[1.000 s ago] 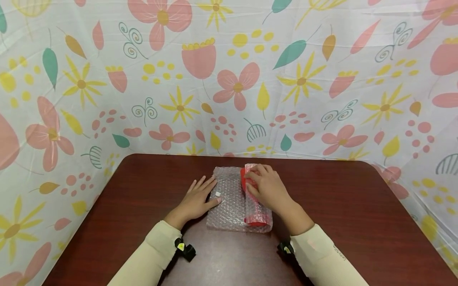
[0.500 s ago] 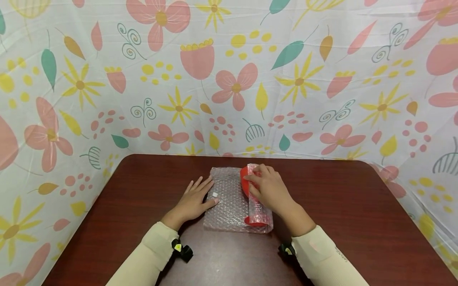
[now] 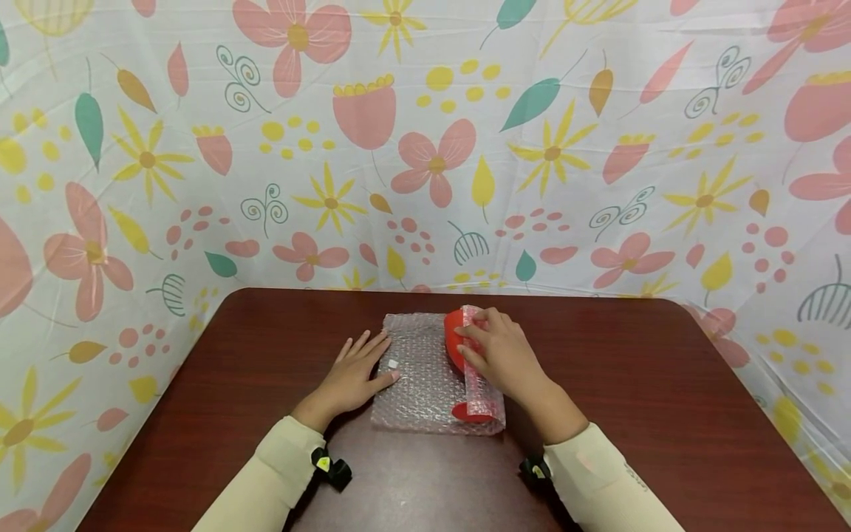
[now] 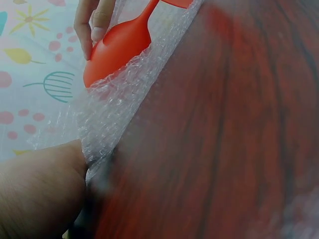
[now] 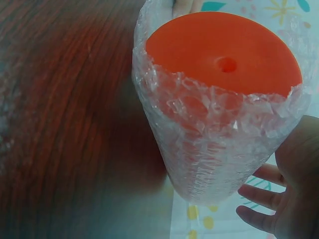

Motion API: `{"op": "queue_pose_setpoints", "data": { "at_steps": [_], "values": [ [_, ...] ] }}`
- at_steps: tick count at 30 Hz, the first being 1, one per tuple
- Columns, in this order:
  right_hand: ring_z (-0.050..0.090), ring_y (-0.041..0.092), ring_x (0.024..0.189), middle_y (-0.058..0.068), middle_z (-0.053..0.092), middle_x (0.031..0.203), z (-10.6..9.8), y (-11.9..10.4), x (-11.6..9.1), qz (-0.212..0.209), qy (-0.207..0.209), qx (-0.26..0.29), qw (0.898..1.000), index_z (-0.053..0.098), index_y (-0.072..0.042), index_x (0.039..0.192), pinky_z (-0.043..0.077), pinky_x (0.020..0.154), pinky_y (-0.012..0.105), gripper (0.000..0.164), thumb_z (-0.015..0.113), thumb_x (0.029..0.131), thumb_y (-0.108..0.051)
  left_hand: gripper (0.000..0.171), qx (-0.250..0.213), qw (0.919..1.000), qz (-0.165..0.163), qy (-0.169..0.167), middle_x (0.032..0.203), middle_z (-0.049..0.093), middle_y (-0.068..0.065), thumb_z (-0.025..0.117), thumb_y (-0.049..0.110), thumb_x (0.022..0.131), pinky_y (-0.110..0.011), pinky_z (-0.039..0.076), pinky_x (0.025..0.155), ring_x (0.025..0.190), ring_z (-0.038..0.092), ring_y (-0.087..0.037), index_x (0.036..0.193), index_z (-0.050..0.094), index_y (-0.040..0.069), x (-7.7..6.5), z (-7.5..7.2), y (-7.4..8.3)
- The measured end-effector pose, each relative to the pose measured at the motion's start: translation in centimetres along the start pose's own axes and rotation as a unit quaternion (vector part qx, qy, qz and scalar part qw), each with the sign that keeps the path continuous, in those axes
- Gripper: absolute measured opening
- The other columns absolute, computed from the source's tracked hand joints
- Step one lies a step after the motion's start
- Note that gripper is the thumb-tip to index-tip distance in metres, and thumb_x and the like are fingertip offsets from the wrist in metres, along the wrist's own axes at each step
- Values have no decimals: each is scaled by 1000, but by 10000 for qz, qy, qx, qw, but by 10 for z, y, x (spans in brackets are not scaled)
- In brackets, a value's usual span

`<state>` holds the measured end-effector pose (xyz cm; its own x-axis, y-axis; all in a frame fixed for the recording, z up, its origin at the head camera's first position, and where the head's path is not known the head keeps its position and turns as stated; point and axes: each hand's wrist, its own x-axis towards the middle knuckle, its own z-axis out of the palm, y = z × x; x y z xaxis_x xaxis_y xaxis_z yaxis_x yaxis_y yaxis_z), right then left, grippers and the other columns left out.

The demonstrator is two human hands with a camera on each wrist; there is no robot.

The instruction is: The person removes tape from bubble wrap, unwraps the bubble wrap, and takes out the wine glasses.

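Observation:
A red goblet (image 3: 453, 340) lies on its side on a sheet of bubble wrap (image 3: 415, 384), with one flap of the wrap folded over it. My right hand (image 3: 505, 351) holds the wrapped goblet from above, fingers curled over the flap. Fingertips of that hand touch the goblet's bowl (image 4: 119, 50) in the left wrist view. The right wrist view shows the round foot (image 5: 199, 45) facing out of the wrap. My left hand (image 3: 352, 377) rests spread on the sheet's left edge, fingers straight. The flap hides much of the goblet.
Beneath everything is a dark red-brown wooden table (image 3: 233, 391) with rounded far corners. A white curtain (image 3: 565, 222) printed with flowers and leaves hangs behind it and at both sides. A small white sticker (image 3: 393, 363) sits on the wrap near my left thumb.
My left hand has shifted a little to the left along with the sheet's left edge. More of the red bowl shows beside the flap. The right hand stays nearly where it was.

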<state>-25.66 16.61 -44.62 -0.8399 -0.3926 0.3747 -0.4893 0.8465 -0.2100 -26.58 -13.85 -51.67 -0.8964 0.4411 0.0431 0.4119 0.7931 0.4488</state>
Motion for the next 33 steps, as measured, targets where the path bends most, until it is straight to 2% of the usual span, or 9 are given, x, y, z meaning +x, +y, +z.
{"op": "queue_pose_setpoints", "data": {
  "at_steps": [8,16,23,33],
  "values": [
    [52,31,117,15,55,128,1,2,-2,44,52,124,9999,73,-17,122,47,95,53,38,78,88,-31,77,-13,10000,-9,26,169,22,-2,53,57,100,-59,2,125,159,9,-32,160,29,16,0,0,-3],
    [49,33,137,12,53,148,2,3,-3,-89,145,156,9997,73,-12,122,45,102,57,34,75,91,-26,77,14,10000,-9,30,169,23,-2,54,56,99,-60,3,125,158,11,-32,160,29,15,-2,-2,-3],
    [47,30,143,11,61,143,2,1,-4,-168,140,94,9997,70,-8,127,45,104,55,40,75,91,-24,77,-57,10000,-12,27,169,22,-1,54,56,99,-59,3,125,158,11,-32,160,30,16,-3,-3,-3],
    [44,34,143,13,57,145,1,1,-8,198,-248,12,9995,63,-11,134,42,110,57,45,71,93,-29,77,-150,9999,-32,2,170,21,0,54,55,100,-60,2,125,158,9,-33,161,28,16,-7,-6,-8]
  ]
}}
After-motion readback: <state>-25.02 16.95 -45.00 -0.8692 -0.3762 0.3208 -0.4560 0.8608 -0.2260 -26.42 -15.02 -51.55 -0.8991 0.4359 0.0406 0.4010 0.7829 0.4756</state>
